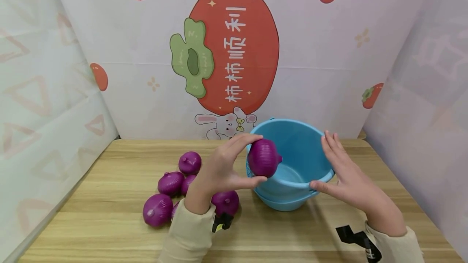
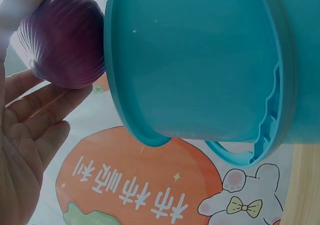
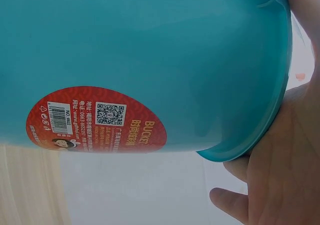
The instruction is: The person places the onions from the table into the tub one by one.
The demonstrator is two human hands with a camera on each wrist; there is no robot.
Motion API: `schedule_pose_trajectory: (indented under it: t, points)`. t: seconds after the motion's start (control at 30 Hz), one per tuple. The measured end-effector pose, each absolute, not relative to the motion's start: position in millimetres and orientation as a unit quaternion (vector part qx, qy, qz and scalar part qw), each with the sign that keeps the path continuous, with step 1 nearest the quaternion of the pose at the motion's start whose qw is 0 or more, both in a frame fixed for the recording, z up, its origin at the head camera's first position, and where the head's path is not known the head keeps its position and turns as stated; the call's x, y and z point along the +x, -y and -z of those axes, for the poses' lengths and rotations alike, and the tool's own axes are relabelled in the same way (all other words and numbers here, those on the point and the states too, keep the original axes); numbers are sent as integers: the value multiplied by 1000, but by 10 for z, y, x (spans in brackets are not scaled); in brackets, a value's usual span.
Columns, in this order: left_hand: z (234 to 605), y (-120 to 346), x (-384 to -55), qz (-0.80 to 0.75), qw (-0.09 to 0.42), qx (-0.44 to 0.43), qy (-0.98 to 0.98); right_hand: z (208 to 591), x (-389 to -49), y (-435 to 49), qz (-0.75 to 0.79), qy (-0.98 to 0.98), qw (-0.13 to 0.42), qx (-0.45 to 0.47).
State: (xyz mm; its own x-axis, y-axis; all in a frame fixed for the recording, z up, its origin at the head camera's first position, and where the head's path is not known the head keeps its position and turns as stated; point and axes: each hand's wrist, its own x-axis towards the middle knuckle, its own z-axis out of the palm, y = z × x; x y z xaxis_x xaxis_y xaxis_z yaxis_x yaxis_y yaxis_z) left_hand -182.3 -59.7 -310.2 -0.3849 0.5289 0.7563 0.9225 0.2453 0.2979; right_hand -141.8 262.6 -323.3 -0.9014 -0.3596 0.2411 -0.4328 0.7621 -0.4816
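Observation:
A purple onion (image 1: 263,158) is held between the thumb and fingers of my left hand (image 1: 228,167), at the left rim of a blue bucket (image 1: 300,145). In the left wrist view the onion (image 2: 65,40) appears right beside the bucket's rim (image 2: 112,60). My right hand (image 1: 347,177) rests against the bucket's right rim, its fingers fairly straight and its thumb at the front edge. The right wrist view shows the palm (image 3: 285,160) along the rim. The bucket stands on the table; the visible part of its inside holds nothing.
Several more purple onions (image 1: 157,210) lie in a group on the wooden table (image 1: 109,182), partly hidden by my left forearm. A printed cloth (image 1: 310,52) hangs behind the table, with cloth at both sides. The bucket bears a red label (image 3: 95,120).

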Motion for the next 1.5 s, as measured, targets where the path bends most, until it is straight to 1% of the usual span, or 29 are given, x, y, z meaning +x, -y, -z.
schedule_pose_trajectory:
  t: [0.33,0.6,0.97,1.17,1.33,1.5]
  points:
    - [3119,499,-1884,378,232,-479,757,3231,-1428,-2593,-271,937,71,210]
    - [3161,435,-1941,379,232,-485,754,3254,-1417,-2599,-277,934,71,213]
    - [3255,337,-2004,380,194,-474,770,3247,-1406,-2603,-270,937,76,207]
    - [3257,327,-2009,384,175,-471,775,3240,-1410,-2604,-266,938,76,208]
    - [3260,352,-2007,375,171,-472,779,3236,-1402,-2606,-271,936,74,212]
    - [3262,389,-1987,378,152,-461,788,3234,-1397,-2611,-269,937,74,211]
